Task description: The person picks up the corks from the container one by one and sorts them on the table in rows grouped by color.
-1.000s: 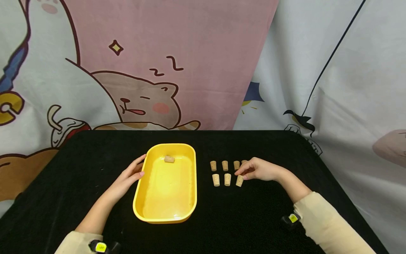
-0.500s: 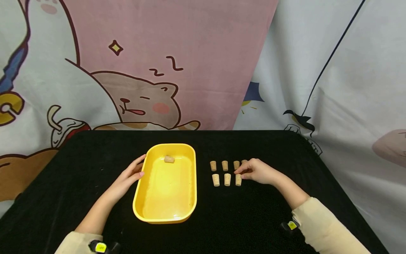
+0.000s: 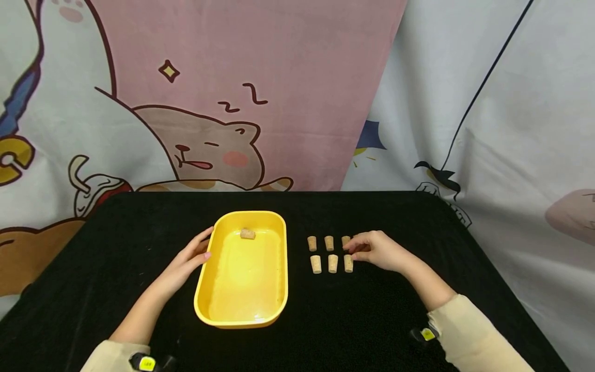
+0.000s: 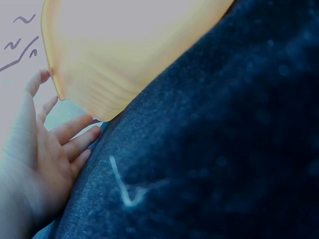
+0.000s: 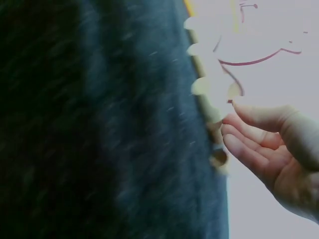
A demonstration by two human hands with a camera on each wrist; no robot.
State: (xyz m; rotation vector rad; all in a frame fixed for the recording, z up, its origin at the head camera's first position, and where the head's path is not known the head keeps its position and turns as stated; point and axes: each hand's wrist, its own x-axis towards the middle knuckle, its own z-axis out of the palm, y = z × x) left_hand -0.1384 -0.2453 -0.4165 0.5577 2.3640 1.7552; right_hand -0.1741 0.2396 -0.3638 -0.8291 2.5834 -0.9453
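My left hand (image 3: 186,264) rests with spread fingers against the left side of a yellow plastic tub (image 3: 241,321); in the left wrist view its fingertips (image 4: 92,130) touch the outer wall. Inside the tub, near the far end, one cork stopper (image 3: 248,234) lies on its side. My right hand (image 3: 378,250) hovers over the right end of two rows of upright corks, fingertips right by the near row's rightmost cork (image 3: 348,264). The right wrist view has a gap between its thumb (image 5: 254,113) and fingers, with nothing in it. The hand hides part of the far row.
The near row also has a left cork (image 3: 316,264) and a middle cork (image 3: 332,264); three far-row corks (image 3: 329,243) show behind them. Black cloth (image 3: 325,325) covers the table. A printed curtain (image 3: 316,93) hangs along the back.
The near row's rightmost cork, tilted at my right fingertips, now stands straight. My right fingers rise slightly, and a far-row cork that partly showed is hidden. My left hand stays put.
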